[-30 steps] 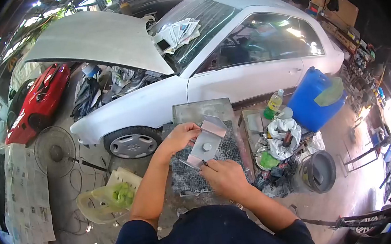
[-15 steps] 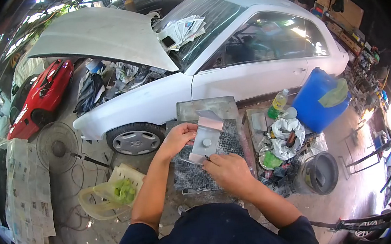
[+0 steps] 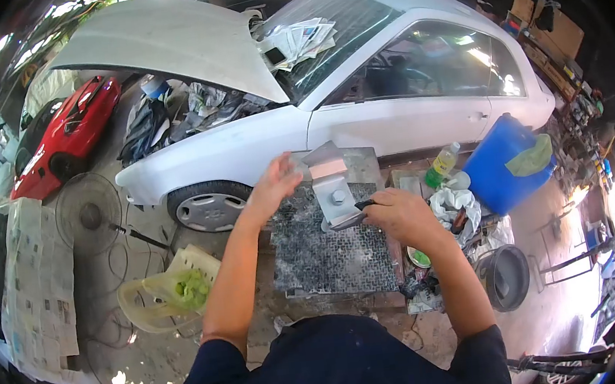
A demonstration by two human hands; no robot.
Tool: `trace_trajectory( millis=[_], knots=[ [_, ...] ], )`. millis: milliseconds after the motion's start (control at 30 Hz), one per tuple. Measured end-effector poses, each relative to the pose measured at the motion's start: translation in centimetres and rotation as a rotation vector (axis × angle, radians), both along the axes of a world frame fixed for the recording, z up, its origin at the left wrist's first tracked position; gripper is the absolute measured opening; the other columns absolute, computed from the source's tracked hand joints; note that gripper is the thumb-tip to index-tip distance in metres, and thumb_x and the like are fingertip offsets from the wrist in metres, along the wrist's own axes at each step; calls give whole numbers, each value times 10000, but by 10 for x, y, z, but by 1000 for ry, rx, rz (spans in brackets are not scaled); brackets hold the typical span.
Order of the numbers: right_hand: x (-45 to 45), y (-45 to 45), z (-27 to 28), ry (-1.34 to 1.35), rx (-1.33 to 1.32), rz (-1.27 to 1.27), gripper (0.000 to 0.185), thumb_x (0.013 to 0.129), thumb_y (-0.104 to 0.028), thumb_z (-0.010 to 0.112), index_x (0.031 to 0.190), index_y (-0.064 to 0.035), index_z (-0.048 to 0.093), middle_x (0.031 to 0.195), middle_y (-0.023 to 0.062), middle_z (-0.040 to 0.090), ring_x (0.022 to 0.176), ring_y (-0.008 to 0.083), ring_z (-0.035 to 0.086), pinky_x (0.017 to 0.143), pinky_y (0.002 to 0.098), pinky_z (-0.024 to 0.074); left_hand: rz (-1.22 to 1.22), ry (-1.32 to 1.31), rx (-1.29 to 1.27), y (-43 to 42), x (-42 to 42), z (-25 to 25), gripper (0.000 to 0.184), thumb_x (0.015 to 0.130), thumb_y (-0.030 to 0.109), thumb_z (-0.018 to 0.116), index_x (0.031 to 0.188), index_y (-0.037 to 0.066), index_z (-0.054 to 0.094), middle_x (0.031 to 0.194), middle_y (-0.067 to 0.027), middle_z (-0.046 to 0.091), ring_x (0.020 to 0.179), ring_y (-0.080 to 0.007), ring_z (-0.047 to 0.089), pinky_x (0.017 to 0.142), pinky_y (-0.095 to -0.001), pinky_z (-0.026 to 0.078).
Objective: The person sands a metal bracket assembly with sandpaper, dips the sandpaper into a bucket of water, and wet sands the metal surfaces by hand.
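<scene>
A grey bent bracket with a round raised knob and a pinkish patch is above the dark textured work surface. My right hand is closed on its lower right corner, where a small dark piece shows near the fingertips; I cannot make out what that piece is. To the left of the bracket, my left hand is raised with fingers apart, slightly blurred, and holds nothing. A gap separates it from the bracket.
A white car with raised hood stands ahead. To the right are a blue jug, a bottle of green liquid, crumpled plastic and a dark bucket. A fan and a pale yellow plastic chair are left.
My left hand has let go of the bracket and moved up and left. My right hand has moved up and right; the bracket has turned and shifted slightly right.
</scene>
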State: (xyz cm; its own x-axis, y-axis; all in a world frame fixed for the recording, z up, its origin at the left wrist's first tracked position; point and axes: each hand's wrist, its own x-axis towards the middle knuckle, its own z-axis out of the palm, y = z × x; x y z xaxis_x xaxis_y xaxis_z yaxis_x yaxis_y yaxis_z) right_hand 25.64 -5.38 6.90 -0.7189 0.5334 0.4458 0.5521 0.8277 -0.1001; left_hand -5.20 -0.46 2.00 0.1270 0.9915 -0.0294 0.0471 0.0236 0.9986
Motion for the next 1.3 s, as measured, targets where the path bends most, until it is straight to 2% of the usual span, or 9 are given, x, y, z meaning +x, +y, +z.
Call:
trace_trajectory(
  millis=[67, 167, 267, 400, 500, 767, 1067, 1167, 1300],
  knots=[
    [0, -1, 4, -62, -29, 17, 89, 801, -124, 647, 890, -119, 660, 852, 42, 593, 885, 263, 635, 724, 391, 522, -54, 163, 293, 20, 4, 19, 667, 991, 257, 629, 1547, 34, 335, 1461, -129, 504, 1276, -204, 530, 1035, -364, 458],
    [-5, -7, 5, -81, -55, 94, 85, 805, -115, 637, 889, -115, 654, 851, 45, 591, 892, 269, 633, 737, 398, 520, -374, 160, 256, 51, 18, 43, 598, 992, 294, 620, 1502, 44, 432, 1377, -134, 586, 1225, -181, 573, 1038, -336, 449],
    [-5, -7, 4, -73, -56, 76, 91, 810, -120, 633, 899, -116, 655, 854, 50, 591, 894, 279, 633, 745, 417, 516, -517, 590, 242, 54, 34, 66, 491, 983, 270, 615, 1426, 69, 549, 1230, -132, 674, 1130, -149, 614, 1005, -290, 454],
    [19, 16, -8, -88, -20, -196, 141, 858, -115, 642, 994, -102, 675, 946, 90, 644, 934, 313, 638, 777, 417, 520, -283, 596, 159, 50, 38, 60, 397, 981, 265, 565, 1326, 79, 627, 1085, -115, 702, 1005, -135, 612, 917, -278, 467],
    [40, 31, -8, 389, -139, -510, 181, 918, -109, 620, 1090, -75, 665, 1027, 105, 671, 938, 276, 652, 822, 368, 517, -80, 498, 35, 60, 45, 50, 338, 971, 256, 531, 1223, 60, 642, 1068, -99, 673, 974, -157, 581, 895, -303, 456],
    [40, 17, -57, 1125, -875, -406, 171, 889, -79, 628, 1055, -38, 618, 873, 5, 587, 855, 87, 522, 790, 251, 424, 230, 146, -110, 101, 70, 21, 275, 911, 239, 532, 1102, 56, 607, 1147, -136, 612, 1122, -242, 514, 974, -427, 411],
    [-52, 46, -46, 777, -1016, -270, 300, 894, -127, 652, 1161, -30, 557, 810, 59, 647, 721, 136, 619, 672, 285, 456, 281, 260, -152, 98, 92, 39, 463, 951, 271, 446, 1349, 36, 488, 1304, -221, 582, 1165, -384, 599, 799, -520, 589],
    [-68, 60, -45, 759, -1132, -299, 308, 893, -87, 648, 1162, -27, 510, 811, 98, 664, 722, 160, 663, 664, 296, 484, 387, 154, -119, 96, 101, 31, 274, 866, 244, 517, 1036, 42, 592, 1011, -167, 617, 949, -276, 571, 844, -440, 471],
    [-81, 77, -66, 859, -1224, -268, 229, 887, -21, 631, 1050, -45, 472, 813, 103, 633, 697, 195, 678, 622, 317, 525, 374, 160, -79, 95, 99, 27, 247, 871, 245, 504, 1003, 58, 597, 955, -145, 619, 908, -269, 578, 829, -423, 475]
  ],
)
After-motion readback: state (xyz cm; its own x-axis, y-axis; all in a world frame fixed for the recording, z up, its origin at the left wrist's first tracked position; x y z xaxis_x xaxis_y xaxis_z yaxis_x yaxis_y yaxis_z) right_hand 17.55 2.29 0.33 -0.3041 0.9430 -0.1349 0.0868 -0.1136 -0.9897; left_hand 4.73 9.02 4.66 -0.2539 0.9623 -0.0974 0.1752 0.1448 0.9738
